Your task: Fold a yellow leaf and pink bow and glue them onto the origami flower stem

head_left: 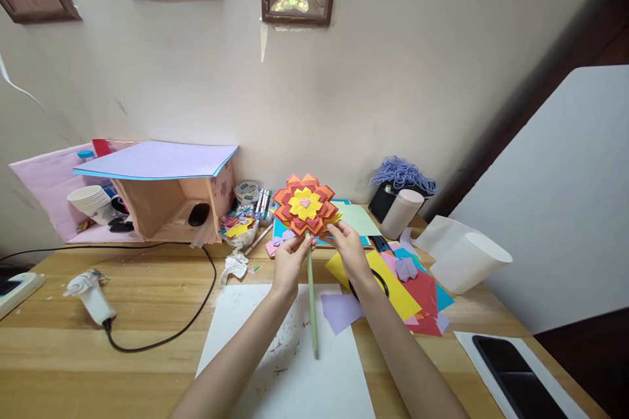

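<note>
I hold up a layered paper flower [305,204], orange and red with a yellow centre, on a pale green stick [312,308]. My left hand [289,260] pinches the stick just under the bloom. My right hand [348,245] grips the flower's lower right edge with its fingertips. The stick's lower end hangs above a white sheet [289,366] on the wooden table [122,314].
A glue gun [91,294] with a black cord lies at the left. Coloured paper scraps [407,288] are piled at the right, beside a white cup [466,262] on its side. A cardboard box [167,203] stands at the back left. A phone [515,373] lies front right.
</note>
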`<action>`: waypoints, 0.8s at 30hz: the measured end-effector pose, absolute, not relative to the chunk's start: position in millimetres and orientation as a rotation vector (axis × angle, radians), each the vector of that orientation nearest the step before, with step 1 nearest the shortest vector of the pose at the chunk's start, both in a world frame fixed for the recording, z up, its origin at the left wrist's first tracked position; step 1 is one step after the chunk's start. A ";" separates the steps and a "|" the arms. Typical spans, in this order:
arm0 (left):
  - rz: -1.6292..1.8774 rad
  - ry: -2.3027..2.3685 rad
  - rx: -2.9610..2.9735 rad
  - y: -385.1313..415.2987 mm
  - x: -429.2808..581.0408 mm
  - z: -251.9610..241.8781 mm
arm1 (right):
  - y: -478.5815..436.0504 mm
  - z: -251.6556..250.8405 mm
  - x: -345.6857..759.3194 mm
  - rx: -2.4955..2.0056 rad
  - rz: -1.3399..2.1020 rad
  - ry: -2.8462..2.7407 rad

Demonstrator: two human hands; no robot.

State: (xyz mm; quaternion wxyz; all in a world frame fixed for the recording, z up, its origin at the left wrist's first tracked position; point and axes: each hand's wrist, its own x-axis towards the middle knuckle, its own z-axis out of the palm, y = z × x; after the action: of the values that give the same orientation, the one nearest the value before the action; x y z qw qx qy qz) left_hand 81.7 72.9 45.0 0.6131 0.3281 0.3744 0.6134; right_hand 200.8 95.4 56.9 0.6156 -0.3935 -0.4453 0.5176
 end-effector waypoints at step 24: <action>1.474 0.842 0.813 72.7 75.6 51.6 | 84.7 54.1 180.6 -0.922 1.308 -1.139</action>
State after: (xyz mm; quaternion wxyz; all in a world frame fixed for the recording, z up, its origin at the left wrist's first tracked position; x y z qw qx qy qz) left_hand 75.6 72.7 51.6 0.5889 0.3492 0.3615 0.6329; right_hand 180.6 84.7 54.1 0.5551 -0.3905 -0.4821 0.5540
